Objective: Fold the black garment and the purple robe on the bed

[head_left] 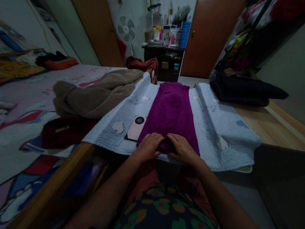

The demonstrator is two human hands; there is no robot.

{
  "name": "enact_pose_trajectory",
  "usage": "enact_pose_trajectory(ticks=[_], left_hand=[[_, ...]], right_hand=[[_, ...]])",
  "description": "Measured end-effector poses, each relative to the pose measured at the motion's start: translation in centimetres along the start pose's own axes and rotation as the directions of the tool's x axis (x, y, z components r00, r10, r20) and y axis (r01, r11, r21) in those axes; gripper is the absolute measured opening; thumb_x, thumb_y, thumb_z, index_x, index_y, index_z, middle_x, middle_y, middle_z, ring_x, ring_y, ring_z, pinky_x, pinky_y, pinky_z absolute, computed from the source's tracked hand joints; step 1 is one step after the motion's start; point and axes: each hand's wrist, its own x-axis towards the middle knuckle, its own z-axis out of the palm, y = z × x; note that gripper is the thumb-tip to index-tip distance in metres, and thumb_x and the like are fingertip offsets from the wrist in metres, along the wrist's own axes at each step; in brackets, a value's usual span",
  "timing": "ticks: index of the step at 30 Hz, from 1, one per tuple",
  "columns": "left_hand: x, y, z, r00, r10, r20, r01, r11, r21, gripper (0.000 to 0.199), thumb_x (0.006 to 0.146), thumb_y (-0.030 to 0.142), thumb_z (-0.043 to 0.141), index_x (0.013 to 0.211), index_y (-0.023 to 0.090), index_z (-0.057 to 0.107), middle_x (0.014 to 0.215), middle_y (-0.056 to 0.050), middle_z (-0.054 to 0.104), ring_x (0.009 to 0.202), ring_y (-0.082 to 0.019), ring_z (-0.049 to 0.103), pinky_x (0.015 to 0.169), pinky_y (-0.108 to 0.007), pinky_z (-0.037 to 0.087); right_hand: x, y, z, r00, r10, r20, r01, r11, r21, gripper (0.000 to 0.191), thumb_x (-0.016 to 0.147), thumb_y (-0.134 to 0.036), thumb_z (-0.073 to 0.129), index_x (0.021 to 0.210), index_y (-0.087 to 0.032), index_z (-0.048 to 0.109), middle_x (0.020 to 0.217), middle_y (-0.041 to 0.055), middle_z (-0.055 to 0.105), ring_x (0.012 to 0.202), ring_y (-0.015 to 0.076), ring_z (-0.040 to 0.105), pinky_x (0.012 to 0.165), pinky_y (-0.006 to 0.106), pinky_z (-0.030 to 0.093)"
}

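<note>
A purple garment (pixel 172 108), folded into a long narrow panel, lies lengthwise on a light blue quilted cloth (pixel 207 127). At its near end, my left hand (pixel 149 147) curls over the left part of the edge, fingers on top and thumb below. My right hand (pixel 182 149) grips the same edge a little to the right, its fingers bent over the fabric. Both thumbs are close to the cloth's front border. A pink phone (pixel 135 129) with a round black camera ring lies just left of the garment, partly covered by its side.
Left, a brown fleecy garment (pixel 95 93) and a dark red garment (pixel 68 130) rest on the patterned bed (pixel 30 95). Dark folded clothes (pixel 243 87) are stacked on the right wooden surface (pixel 281 127). A fan (pixel 126 28) and dark cabinet (pixel 162 62) stand behind.
</note>
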Motion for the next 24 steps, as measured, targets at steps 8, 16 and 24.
enact_pose_trajectory(ticks=[8,16,24], left_hand=[[1.1,0.1,-0.2,0.999,-0.005,-0.054,0.007,0.999,0.04,0.038,0.071,0.018,0.066,0.108,0.019,0.059,0.103,-0.008,0.067,0.1,-0.026,0.06,0.09,-0.04,0.042],[1.0,-0.3,-0.4,0.999,-0.018,-0.038,0.018,1.0,0.01,0.05,0.071,0.028,0.073,0.117,0.02,0.054,0.11,-0.008,0.066,0.105,-0.027,0.06,0.09,-0.039,0.044],[1.1,0.1,-0.5,1.0,-0.015,-0.02,0.015,0.999,0.037,0.057,0.067,0.035,0.079,0.115,0.02,0.052,0.109,-0.007,0.064,0.103,-0.027,0.058,0.087,-0.038,0.043]], right_hand=[[0.1,-0.4,0.1,1.0,0.019,-0.005,-0.018,1.0,0.012,0.083,0.07,-0.029,0.07,0.144,-0.015,0.035,0.142,0.0161,0.046,0.13,0.029,0.041,0.107,0.048,0.033],[0.5,0.2,0.3,0.999,-0.005,-0.048,0.007,0.999,0.052,0.067,0.076,-0.022,0.062,0.14,-0.016,0.042,0.138,0.0133,0.051,0.127,0.0254,0.045,0.106,0.044,0.036],[1.0,0.7,-0.2,0.999,-0.018,-0.048,0.022,0.996,0.089,0.052,0.081,-0.014,0.057,0.132,-0.016,0.052,0.131,0.0116,0.058,0.12,0.023,0.052,0.104,0.042,0.04]])
